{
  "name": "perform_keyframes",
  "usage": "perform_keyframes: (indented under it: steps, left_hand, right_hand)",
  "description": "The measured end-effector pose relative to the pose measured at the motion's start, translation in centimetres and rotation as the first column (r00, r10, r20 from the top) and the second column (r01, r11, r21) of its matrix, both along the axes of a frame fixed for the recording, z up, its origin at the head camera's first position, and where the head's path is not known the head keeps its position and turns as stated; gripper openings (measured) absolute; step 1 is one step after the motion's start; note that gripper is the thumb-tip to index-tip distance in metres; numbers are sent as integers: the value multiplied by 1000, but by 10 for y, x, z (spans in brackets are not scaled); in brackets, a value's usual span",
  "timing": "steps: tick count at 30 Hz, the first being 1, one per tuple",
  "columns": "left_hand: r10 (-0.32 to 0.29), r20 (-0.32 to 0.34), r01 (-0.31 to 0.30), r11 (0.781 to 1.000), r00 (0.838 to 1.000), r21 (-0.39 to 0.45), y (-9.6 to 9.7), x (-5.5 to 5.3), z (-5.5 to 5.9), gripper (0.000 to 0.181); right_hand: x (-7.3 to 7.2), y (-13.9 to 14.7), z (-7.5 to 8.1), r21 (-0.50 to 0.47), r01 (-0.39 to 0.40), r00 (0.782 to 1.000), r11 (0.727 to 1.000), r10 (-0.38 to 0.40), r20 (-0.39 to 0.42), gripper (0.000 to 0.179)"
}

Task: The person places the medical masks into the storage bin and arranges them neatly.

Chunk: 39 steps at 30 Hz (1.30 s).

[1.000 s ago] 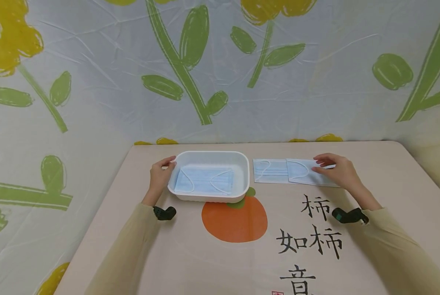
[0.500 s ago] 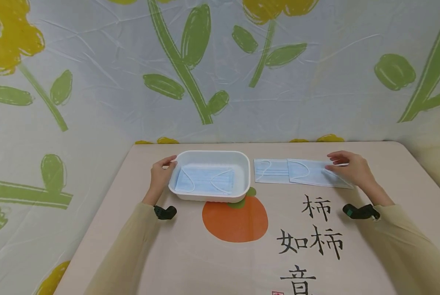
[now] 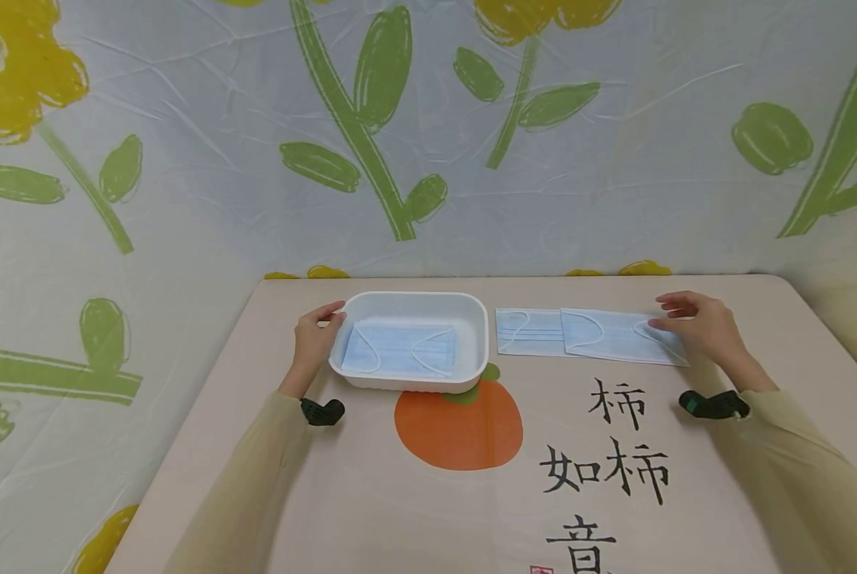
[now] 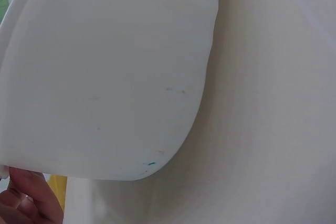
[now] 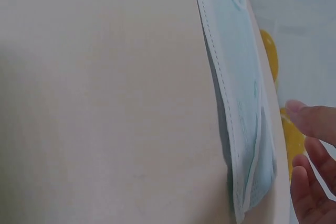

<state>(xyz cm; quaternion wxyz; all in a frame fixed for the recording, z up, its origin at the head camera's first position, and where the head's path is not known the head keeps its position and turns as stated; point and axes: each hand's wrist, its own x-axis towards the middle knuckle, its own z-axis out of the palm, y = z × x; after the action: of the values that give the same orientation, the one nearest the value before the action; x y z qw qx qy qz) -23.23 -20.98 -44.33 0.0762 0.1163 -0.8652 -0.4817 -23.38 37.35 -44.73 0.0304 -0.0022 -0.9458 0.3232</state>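
My left hand (image 3: 315, 344) pinches the left rim of a white plastic tray (image 3: 473, 343). In the left wrist view, the fingers (image 4: 39, 195) show at the tray's edge. Inside the tray lies a blue face mask (image 3: 398, 351) with white ear loops. Right of the tray, two masks overlap on the table: a pleated one (image 3: 530, 332) partly covered by a second mask (image 3: 611, 333). My right hand (image 3: 708, 328) hovers by that second mask's right end, thumb and fingers apart, holding nothing. In the right wrist view, the thumb (image 5: 315, 121) is beside the mask's end.
The table (image 3: 399, 518) has a beige cover printed with an orange persimmon (image 3: 459, 434) and black characters (image 3: 603, 470). A flowered cloth wall (image 3: 579, 191) rises along its back edge. Dark wrist cameras (image 3: 323, 412) sit on both wrists.
My right hand has moved right along the second mask, uncovering its right end and ear loop. My left hand and the tray have stayed in place.
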Motion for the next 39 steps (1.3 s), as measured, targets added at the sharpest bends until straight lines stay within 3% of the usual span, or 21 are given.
perform_keyframes:
  steps: [8,24,39]
  left_hand:
    - [-9,-16,9,1000,1000,-12,0,0,0,31]
    - [-9,-6,9,1000,1000,1,1,1,2,32]
    - [-7,3,7,1000,1000,-7,2,2,3,31]
  right_hand:
    - [2,11,-1,-32,36,996,999,-33,82,59]
    - [0,26,-12,3,10,998,1000,-10,59,62]
    - [-1,25,-7,10,-17,992,1000,16,128,62]
